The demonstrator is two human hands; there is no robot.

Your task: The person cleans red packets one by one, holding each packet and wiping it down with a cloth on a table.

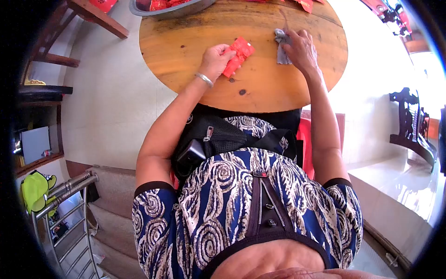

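My left hand point(215, 63), with a silver bangle at the wrist, pinches a shiny red packet point(241, 52) over the near part of the round wooden table point(186, 60). The packet looks crinkled and has a small white patch near its top corner. To the right, my right hand point(303, 52) is bent over a crumpled grey cloth point(281, 46). The thumb and fingers close on the cloth's right side, and part of it lies against the tabletop. The hand hides some of the cloth.
A grey metal basin point(174, 12) with red packets stands at the far left table edge. More red packets point(304, 4) lie at the far edge. Wooden furniture point(100, 18) is left, a carved chair point(411, 121) right, stairs with a metal railing point(69, 204) lower left.
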